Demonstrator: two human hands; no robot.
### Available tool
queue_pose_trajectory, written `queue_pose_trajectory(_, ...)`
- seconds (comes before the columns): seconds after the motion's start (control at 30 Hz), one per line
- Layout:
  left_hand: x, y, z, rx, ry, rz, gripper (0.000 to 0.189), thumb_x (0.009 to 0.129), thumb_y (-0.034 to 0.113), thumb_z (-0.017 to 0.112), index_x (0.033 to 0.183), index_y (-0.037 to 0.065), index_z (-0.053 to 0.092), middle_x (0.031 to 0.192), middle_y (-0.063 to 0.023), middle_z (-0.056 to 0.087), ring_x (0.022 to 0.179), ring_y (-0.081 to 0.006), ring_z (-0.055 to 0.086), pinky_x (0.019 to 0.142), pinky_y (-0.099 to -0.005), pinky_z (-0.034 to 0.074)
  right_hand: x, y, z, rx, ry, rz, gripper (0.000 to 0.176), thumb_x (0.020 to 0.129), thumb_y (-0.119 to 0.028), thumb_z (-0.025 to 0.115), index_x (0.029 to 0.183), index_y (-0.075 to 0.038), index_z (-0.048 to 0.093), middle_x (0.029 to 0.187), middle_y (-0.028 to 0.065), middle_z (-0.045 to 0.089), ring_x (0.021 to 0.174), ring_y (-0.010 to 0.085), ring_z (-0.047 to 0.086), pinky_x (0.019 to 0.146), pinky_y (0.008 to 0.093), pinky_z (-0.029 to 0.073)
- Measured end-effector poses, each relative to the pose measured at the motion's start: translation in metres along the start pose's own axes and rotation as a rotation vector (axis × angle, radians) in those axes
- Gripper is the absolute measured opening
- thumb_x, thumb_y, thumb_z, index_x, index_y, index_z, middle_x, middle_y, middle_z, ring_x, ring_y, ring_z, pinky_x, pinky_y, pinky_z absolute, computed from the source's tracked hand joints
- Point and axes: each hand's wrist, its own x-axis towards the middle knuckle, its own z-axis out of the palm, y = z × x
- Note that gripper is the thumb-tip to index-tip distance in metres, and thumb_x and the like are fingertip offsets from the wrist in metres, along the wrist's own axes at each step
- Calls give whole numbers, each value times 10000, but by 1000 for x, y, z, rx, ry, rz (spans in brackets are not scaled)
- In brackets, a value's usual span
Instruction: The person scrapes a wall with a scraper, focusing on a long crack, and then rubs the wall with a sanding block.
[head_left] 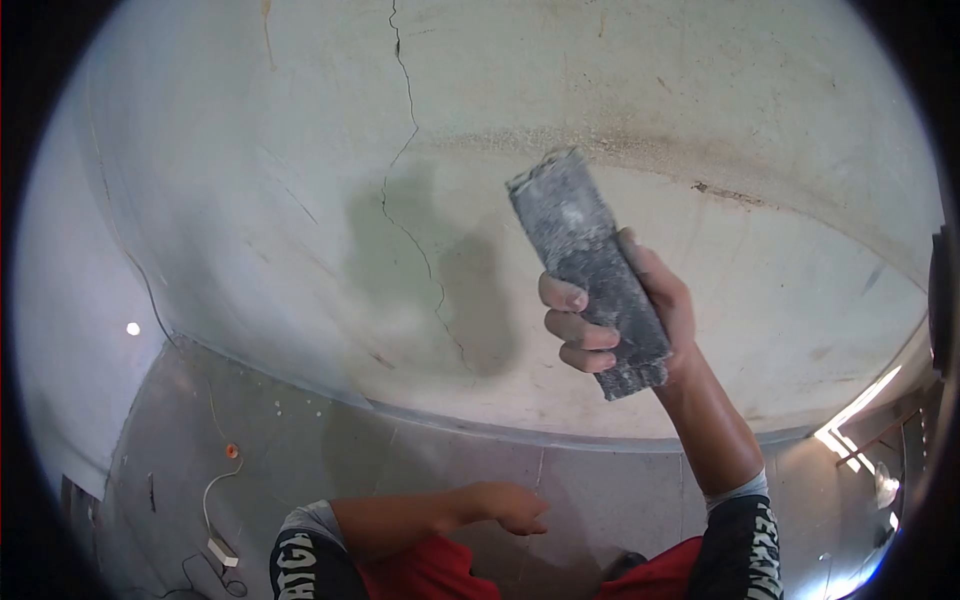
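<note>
My right hand grips a dusty, dark grey sanding block, raised in front of the wall. Its fingers wrap over the left edge while the thumb lies along the right one. Pale dust coats the block's upper half, and its top end looks frayed; the palm side is hidden. Low near my body, my left hand is loosely closed, with nothing visible in it. A thin dark crack runs down the wall to the left of the block, and a rough brownish band crosses behind it.
Grey floor tiles meet the wall's base. On the floor at left lie a white power strip, its cable, and an orange round piece. Bright light enters at the lower right, beside a dark frame. Shadows fall on the wall.
</note>
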Motion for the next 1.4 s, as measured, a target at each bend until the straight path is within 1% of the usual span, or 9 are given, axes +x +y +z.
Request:
queue_pose_trajectory(0.2,-19,2,-8,-12,-12,-85,608,1023,536,468,1290,-3,553,1071,-261,707,1026,-457,667,890,-541,519,-7,1,-25,34,12,52,574,1046,-488,488,1411,-50,420,967,87,472,641,110,418,519,277,373)
queue_pose_trajectory(0.37,-10,3,-10,4,-59,-50,647,1033,559,433,1321,-11,532,1119,-295,686,1076,-471,651,928,-540,511,-27,-18,-2,-801,200,-52,588,1000,-502,599,1322,-28,467,1081,108,561,665,112,436,568,279,371)
queue_pose_trajectory(0.63,-6,8,-21,19,-70,-119,724,1037,577,407,1485,10,433,1392,-316,552,1309,-430,538,1114,-504,415,-54,-38,-7,-122,145,-132,525,1058,-475,480,1388,-69,427,997,70,466,687,106,403,525,244,345)
queue_pose_trajectory(0.7,-10,13,-37,-60,71,-97,718,1031,573,433,1479,12,442,1385,-273,580,1282,-422,564,1098,-500,431,-57,-35,-6,-116,137,-115,527,1057,-474,483,1391,-69,432,993,70,468,684,108,404,527,246,348)
queue_pose_trajectory(0.9,-70,65,-80,-600,1170,294,444,1009,221,591,1372,-15,487,1250,-183,626,1090,-233,641,946,-360,509,-58,-16,-9,-75,109,6,490,1067,-459,464,1368,-73,455,994,70,500,690,113,426,541,258,372)
queue_pose_trajectory(0.97,-86,76,-86,-1076,1241,526,465,1017,165,581,1415,-8,417,1281,-154,591,1155,-208,608,999,-373,486,-60,-6,-11,-66,109,54,448,1080,-442,440,1336,-76,466,1006,67,525,701,111,442,553,258,390)
queue_pose_trajectory(1.17,-112,80,-85,-1406,1286,830,319,1010,111,582,1285,11,455,1235,-101,582,1125,-164,586,1041,-368,454,-60,21,-8,-282,344,274,556,1023,-486,544,1340,-37,467,968,111,563,638,121,445,529,270,372)
queue_pose_trajectory(1.27,-113,75,-84,-1218,1387,643,419,1004,186,528,1357,-12,423,1148,-84,549,1141,-294,637,1044,-490,487,-56,23,-5,-325,276,312,461,1068,-448,488,1249,-25,520,966,72,565,673,114,470,551,265,395)
queue_pose_trajectory(1.4,-119,72,-81,-1037,1502,559,389,988,162,550,1330,-8,475,1119,-64,568,1100,-193,592,1029,-427,470,-50,28,-2,-352,251,330,474,1073,-459,476,1236,-16,520,970,75,565,674,112,463,551,270,392)
